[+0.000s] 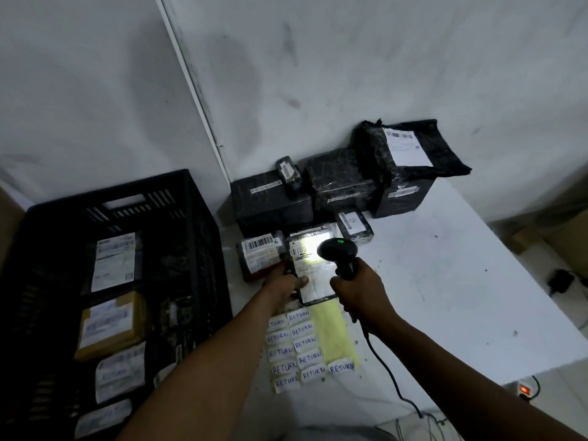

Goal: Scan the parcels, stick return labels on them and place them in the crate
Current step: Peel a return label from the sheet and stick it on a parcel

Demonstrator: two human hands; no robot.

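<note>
My left hand (286, 286) grips the near left edge of a flat black parcel (313, 275) with a white shipping label, held just above the table. My right hand (358, 291) grips the handle of a black barcode scanner (339, 251), whose head points at the label and throws a bright patch of light on it. A yellow backing sheet (327, 335) with several handwritten RETURN labels (294, 348) lies under my forearms. The black crate (197, 249) stands at the left with several labelled parcels (109, 323) inside.
Several black-wrapped parcels (343, 183) are stacked against the wall at the back of the white table (461, 281), and a small one (259, 254) lies left of the held parcel. The scanner's cable (386, 374) runs off the table's front edge. A power strip (525, 391) lies on the floor at right.
</note>
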